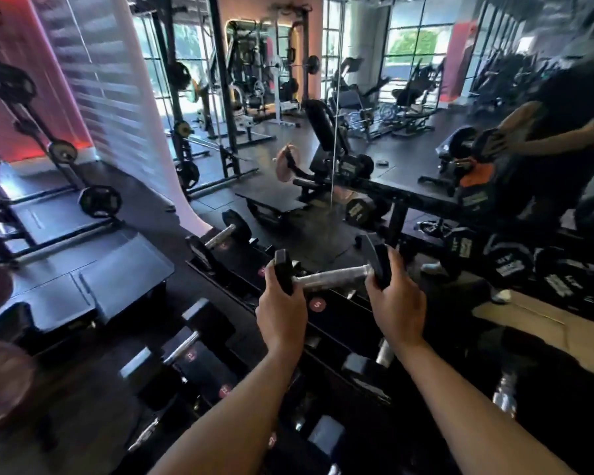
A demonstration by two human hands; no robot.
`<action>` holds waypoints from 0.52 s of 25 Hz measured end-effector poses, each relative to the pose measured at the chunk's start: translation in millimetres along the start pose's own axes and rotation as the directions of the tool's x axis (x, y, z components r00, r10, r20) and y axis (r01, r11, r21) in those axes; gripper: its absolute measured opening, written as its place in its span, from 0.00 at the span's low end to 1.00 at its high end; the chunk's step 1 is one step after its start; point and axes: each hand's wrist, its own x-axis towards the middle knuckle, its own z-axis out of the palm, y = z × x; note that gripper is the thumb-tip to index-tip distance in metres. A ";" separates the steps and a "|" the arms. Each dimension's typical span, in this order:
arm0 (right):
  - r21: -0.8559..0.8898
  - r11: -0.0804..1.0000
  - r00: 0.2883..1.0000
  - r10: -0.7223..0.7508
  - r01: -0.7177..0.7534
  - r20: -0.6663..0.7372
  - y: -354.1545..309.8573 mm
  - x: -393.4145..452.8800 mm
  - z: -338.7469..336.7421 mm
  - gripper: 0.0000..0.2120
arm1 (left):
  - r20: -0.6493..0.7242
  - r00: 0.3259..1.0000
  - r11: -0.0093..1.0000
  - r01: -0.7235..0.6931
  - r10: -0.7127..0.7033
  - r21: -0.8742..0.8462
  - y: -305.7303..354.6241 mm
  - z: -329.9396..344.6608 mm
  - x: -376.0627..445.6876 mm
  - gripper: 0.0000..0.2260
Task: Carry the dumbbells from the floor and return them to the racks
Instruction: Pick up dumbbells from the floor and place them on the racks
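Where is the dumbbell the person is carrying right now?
The dumbbell is mid-frame in the head view, held by its ends between the left hand and right hand, above the rack.

- Premises: a gym weights area.
- Tiered dumbbell rack (340, 317) in foreground, holding hex dumbbells (220, 231).
- Wall mirror (408, 108) directly behind the rack.
- Power racks (220, 97) and plate-loaded barbell (100, 200) left of the rack; dark rubber floor (124, 286).

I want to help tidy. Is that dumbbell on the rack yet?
Not yet. Left hand and right hand hold the dumbbell above the rack.
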 end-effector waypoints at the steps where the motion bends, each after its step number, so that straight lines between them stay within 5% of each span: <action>1: 0.021 1.000 0.999 -0.020 0.019 0.028 -6.6 9.2 21.5 0.27 | -0.029 0.999 1.000 0.023 -0.022 0.007 -8.3 -1.4 18.2 0.21; 13: 0.178 0.954 0.918 -0.285 0.242 0.277 -21.3 127.6 245.8 0.27 | -0.208 0.944 0.963 0.229 -0.256 -0.145 -92.5 56.6 193.4 0.21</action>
